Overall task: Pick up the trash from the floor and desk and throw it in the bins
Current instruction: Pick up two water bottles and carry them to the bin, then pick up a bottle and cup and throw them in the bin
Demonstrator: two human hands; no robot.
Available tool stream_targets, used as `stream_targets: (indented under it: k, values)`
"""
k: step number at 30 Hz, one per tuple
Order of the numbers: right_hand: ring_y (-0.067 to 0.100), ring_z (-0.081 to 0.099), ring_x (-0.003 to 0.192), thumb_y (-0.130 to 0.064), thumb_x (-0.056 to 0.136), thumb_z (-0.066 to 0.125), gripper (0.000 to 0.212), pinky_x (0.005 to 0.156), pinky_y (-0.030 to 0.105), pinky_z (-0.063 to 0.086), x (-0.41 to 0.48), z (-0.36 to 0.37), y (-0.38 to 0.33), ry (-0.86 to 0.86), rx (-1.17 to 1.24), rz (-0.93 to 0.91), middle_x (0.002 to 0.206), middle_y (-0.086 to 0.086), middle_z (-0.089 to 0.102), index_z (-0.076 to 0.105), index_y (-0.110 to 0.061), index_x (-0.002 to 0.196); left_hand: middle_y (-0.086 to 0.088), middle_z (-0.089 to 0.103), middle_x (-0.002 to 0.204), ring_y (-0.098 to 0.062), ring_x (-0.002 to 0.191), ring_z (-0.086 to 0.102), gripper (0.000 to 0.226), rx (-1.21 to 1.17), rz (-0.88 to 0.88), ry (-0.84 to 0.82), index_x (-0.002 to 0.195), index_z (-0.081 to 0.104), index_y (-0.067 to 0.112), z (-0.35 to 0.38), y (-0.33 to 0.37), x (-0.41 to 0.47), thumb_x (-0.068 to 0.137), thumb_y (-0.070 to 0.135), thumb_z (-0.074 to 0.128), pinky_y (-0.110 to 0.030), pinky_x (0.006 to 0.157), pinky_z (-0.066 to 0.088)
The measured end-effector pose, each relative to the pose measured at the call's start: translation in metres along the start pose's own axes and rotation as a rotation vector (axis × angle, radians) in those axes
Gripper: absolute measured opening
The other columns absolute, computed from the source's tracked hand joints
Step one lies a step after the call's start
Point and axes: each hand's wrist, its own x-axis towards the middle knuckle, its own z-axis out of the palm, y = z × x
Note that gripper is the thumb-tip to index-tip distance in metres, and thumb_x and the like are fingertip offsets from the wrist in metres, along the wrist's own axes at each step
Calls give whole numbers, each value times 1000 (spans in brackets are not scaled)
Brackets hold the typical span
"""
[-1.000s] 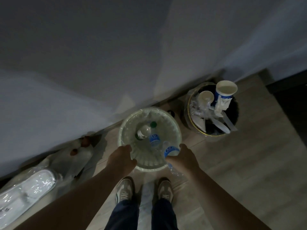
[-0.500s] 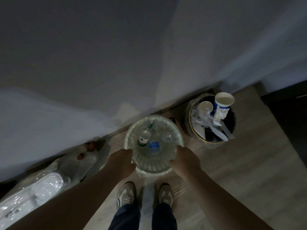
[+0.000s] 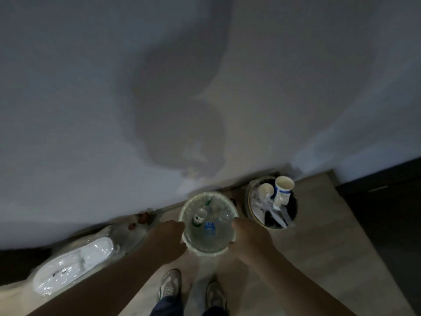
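The bin (image 3: pixel 208 246) is being flanked by both hands (image 3: pixel 169 239) (image 3: pixel 249 239); finger state cannot be told. It is judged light, thin-walled and flexible, best gripped at the rim.

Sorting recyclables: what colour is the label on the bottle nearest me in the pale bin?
Blue, on the bottle; head view.

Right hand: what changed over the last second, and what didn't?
The right hand held a blue-labelled bottle over the white bin a second ago; that bottle now lies inside and the hand rests at the rim. The left hand stays at the opposite rim. The dark bin with paper cups is unchanged.
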Motion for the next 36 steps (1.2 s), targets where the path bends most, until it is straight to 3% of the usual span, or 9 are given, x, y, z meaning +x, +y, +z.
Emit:
stream_targets:
  k: [9,19,25,31,36]
  values:
    - [23,56,106,-30,84,61,41,80,30,44,-92,-138,-66,88,-112,-427,115,2,55,49,-19,122,-3,58,121,-21,111,56,38,-197,-251,264,122,52,22,-107,12,-158,88,37,52,-30,91,44]
    - [17,56,106,-35,86,59,47,81,27,44,-193,-219,-249,274,-262,-1006,121,-3,57,49,-22,130,4,58,120,-16,106,58,42,-249,-579,628,127,50,26,-172,-47,-369,90,44,54,-26,89,45]
    - [18,55,109,-36,84,58,46,87,27,44,-283,-200,-370,308,-337,-1302,121,-1,56,50,-22,127,5,60,112,-13,100,59,34,-263,-815,746,116,55,26,-136,-78,-519,87,44,55,-23,79,45]
    - [20,57,100,-35,84,59,40,83,32,48,-399,-122,-470,241,-368,-1538,113,1,56,53,-20,120,9,58,119,-10,106,58,42,-277,-1051,796,124,51,30,-56,-89,-669,87,46,57,-24,88,49]
    - [22,56,107,-39,82,60,43,83,31,44,-489,-49,-544,303,-431,-1679,117,1,54,52,-22,121,13,58,119,-6,105,57,40,-308,-1202,863,124,52,34,10,-92,-782,86,46,59,-21,86,48]
